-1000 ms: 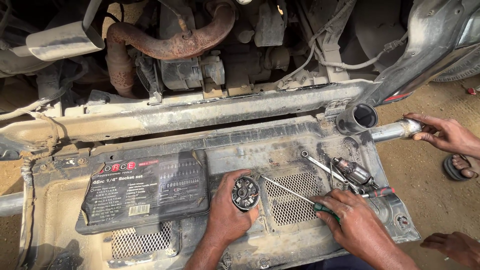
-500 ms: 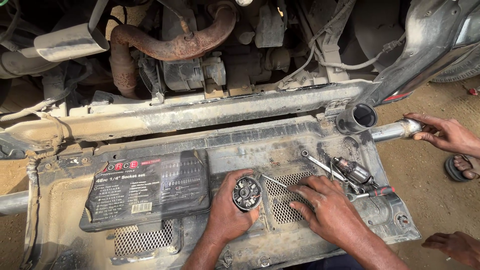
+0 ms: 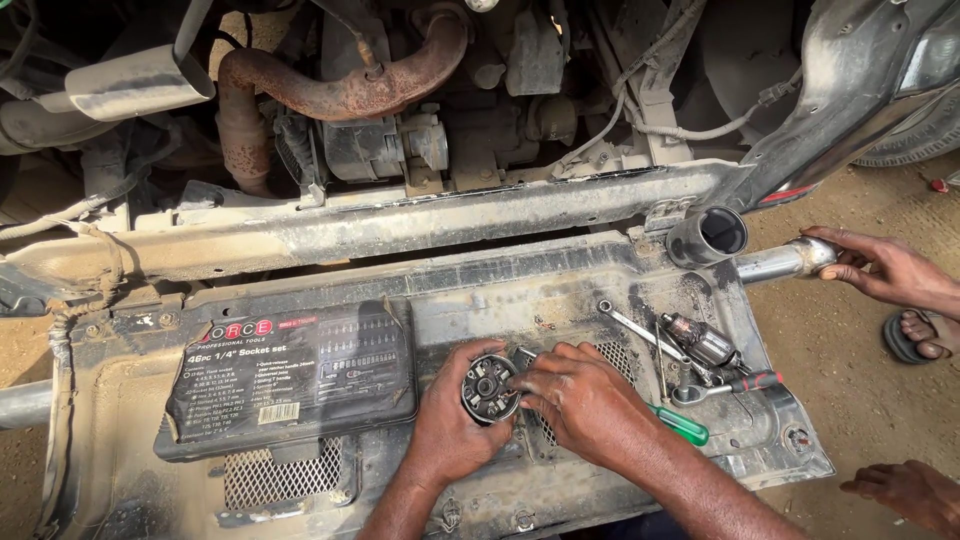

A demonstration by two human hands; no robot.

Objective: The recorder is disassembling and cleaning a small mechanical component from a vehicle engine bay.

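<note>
L hand (image 3: 452, 425) grips round part (image 3: 490, 388) | R hand (image 3: 585, 400) – dropped green screwdriver (image 3: 680, 424), fingers now closing on part

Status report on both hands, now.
Left hand grips round part. Right hand fingers touch it. Screwdriver under right wrist; socket case beside left.
</note>
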